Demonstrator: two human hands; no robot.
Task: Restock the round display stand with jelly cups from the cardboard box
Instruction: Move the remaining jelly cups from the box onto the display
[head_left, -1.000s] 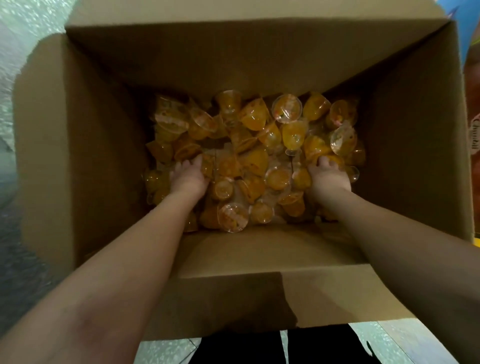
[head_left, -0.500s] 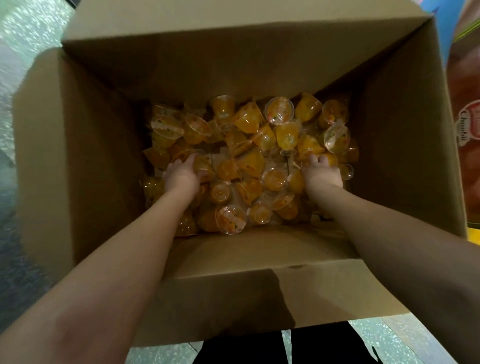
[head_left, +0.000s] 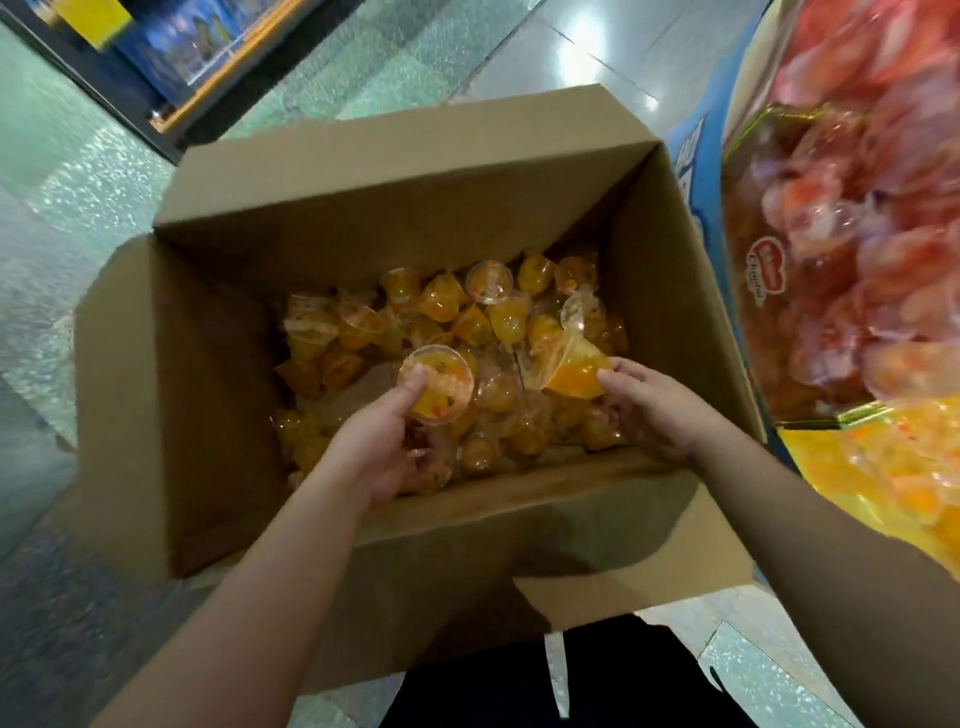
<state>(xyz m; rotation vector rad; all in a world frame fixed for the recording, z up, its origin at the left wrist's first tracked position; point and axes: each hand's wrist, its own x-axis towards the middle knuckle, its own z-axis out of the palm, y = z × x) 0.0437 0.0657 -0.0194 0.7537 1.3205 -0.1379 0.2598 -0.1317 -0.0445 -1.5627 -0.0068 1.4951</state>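
An open cardboard box (head_left: 218, 374) stands on the floor with several orange jelly cups (head_left: 467, 317) heaped at its bottom. My left hand (head_left: 384, 447) holds a handful of cups above the heap; my thumb presses the foil lid of the top cup (head_left: 439, 387). My right hand (head_left: 654, 410) grips another bunch, with one orange cup (head_left: 574, 371) tilted on its side at my fingertips. The round display stand (head_left: 852, 322) rises at the right, with red cups above and orange cups (head_left: 878, 467) in the lower section.
The box flaps (head_left: 571, 587) hang open toward me and to the left. The blue side of the stand (head_left: 696, 171) is close against the box's right wall. A dark shelf base (head_left: 156, 104) runs across the shiny floor at the upper left.
Both hands were buried in the heap at the bottom of the box. Now they have risen, each holding jelly cups. The view has swung right, bringing the display stand into sight.
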